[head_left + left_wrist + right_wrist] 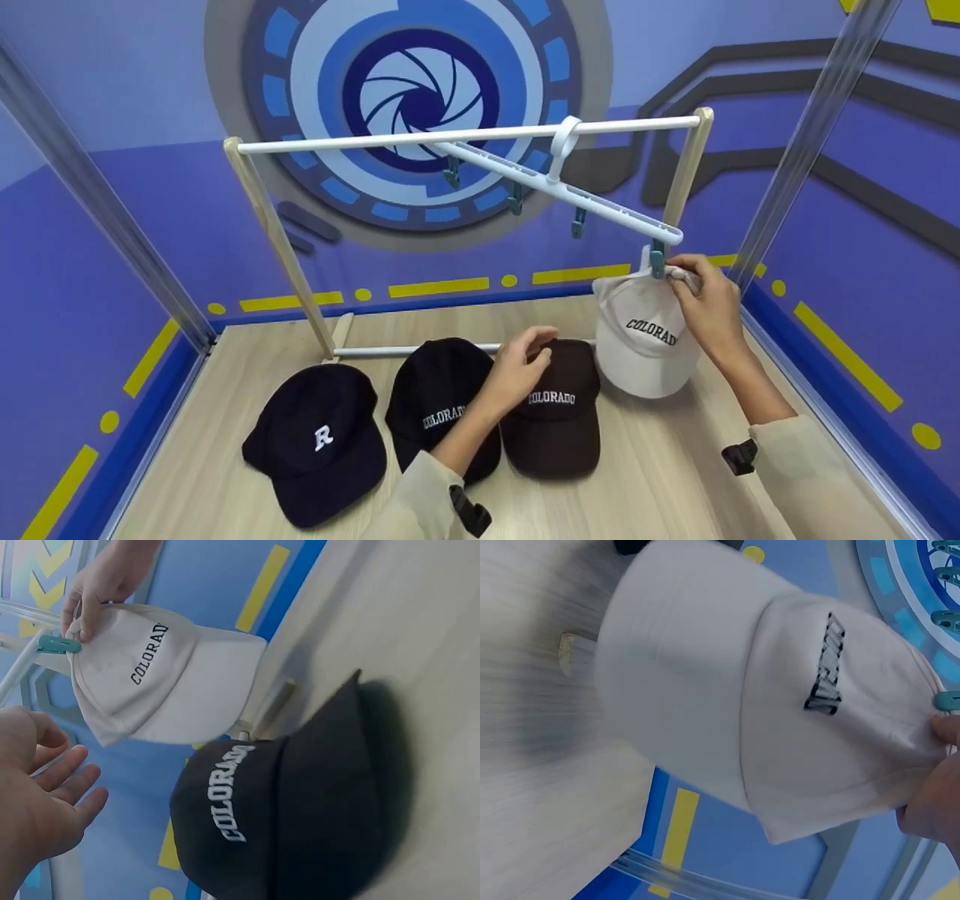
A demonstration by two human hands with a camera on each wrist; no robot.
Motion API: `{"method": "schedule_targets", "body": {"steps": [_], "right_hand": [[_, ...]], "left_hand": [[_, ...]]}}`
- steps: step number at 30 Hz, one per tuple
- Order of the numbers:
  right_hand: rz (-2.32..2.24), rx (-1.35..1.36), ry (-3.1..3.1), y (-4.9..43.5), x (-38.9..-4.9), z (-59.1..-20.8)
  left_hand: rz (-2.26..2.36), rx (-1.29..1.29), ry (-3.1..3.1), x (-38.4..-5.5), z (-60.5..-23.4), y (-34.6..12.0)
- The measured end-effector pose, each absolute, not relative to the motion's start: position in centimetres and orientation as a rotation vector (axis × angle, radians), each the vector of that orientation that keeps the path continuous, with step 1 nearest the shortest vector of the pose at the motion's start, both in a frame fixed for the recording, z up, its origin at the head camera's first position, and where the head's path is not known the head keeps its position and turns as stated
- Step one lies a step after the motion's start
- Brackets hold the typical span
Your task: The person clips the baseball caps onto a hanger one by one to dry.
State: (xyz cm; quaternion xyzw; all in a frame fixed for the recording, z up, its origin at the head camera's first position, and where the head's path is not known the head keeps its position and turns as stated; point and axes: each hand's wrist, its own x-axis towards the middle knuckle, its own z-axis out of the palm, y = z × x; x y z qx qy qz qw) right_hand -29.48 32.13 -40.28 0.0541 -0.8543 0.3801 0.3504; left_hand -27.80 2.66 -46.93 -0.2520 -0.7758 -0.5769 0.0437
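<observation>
A white baseball cap [637, 322] lettered COLORADO hangs brim down below the right end of a white clip hanger [592, 201]. The green clip [658, 262] at that end is on the cap's upper edge. My right hand [709, 300] pinches the cap's fabric right beside this clip; in the right wrist view, fingertips [946, 729] press into the cap near the clip. My left hand [517, 367], fingers loosely bent and holding nothing, is over the dark brown COLORADO cap [555, 442], and in the left wrist view its palm [37, 810] faces the white cap.
A rack with a white rod [337, 142] and wooden posts [281, 240] carries the hanger, which slants across the rod. Other green clips [515, 199] hang from it. On the wooden table [217, 450] lie a black COLORADO cap [442, 382] and a dark cap marked R [315, 450].
</observation>
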Motion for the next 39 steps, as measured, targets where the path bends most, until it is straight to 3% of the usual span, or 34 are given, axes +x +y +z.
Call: {"method": "schedule_targets", "body": {"steps": [10,22,39], "right_hand": [[0.945,0.096,-2.151,32.2,-29.1,-41.3],[0.989,0.263,-2.147,27.8,-25.9,-48.2],[1.037,0.371,-2.393,23.3,-26.5,-51.5]], "left_hand": [[-1.547,-0.789,-2.391,-26.7,-48.5,1.0],[-1.411,-0.797,-2.423,-26.0,-50.5,-1.1],[-1.287,-0.846,-2.409,-25.8,-51.9,-1.9]]}}
